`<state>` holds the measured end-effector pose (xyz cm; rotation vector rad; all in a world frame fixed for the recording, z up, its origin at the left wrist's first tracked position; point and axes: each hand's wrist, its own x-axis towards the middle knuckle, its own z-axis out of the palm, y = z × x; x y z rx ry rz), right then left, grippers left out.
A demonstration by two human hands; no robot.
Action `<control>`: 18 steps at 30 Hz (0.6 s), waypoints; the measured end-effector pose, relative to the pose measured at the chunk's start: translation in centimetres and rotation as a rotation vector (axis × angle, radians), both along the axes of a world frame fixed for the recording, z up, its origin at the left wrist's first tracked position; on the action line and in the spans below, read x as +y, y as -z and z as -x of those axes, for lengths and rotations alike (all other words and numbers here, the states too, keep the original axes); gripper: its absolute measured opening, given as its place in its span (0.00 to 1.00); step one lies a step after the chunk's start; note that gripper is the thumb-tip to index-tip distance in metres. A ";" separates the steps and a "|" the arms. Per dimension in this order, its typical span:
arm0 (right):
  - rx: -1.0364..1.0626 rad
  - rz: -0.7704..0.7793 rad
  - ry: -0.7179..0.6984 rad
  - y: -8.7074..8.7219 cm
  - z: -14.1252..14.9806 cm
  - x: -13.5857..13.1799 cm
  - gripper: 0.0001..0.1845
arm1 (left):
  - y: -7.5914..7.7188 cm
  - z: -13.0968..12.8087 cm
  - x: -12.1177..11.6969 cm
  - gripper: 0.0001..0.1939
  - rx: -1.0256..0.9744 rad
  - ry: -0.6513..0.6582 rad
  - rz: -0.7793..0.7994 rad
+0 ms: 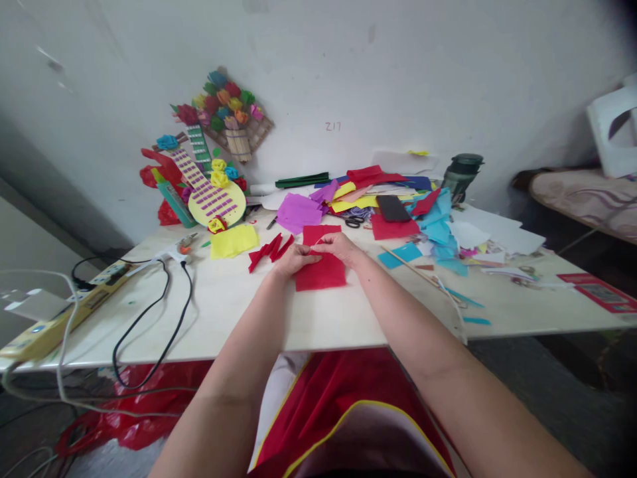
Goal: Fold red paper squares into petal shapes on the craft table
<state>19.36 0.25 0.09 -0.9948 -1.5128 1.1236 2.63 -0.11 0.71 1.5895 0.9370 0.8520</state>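
Note:
A red sheet of crepe paper [322,271] lies on the pale table [249,312] in front of me. My left hand [293,259] and my right hand [341,247] meet over its upper part, fingers pinched on the paper's fold. Several folded red paper strips [269,251] lie just left of my left hand. A yellow paper sheet [233,241] and a purple sheet [298,213] lie beyond them.
A heap of coloured paper scraps [428,222], scissors [354,221], a dark phone [393,208] and a thin wooden stick [413,265] fill the right side. A paper guitar craft [212,192] leans on the wall. A power strip [64,309] and black cable [164,312] lie left. A dark flask [462,174] stands behind.

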 end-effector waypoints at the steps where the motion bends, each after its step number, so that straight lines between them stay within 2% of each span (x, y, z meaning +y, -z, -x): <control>1: -0.017 -0.003 0.006 0.0 0.0 0.0 0.16 | 0.0 0.0 0.0 0.14 0.019 0.010 0.009; 9: -0.013 -0.073 0.050 0.1 0.3 0.1 0.13 | 0.1 0.0 0.2 0.15 0.086 0.060 0.053; 15: -0.019 -0.063 0.094 -0.1 0.3 -0.1 0.17 | -0.1 0.1 0.1 0.14 0.102 0.070 0.047; 18: 0.051 -0.003 0.102 -0.4 0.1 -0.1 0.21 | -0.1 0.1 0.1 0.14 0.069 0.062 0.088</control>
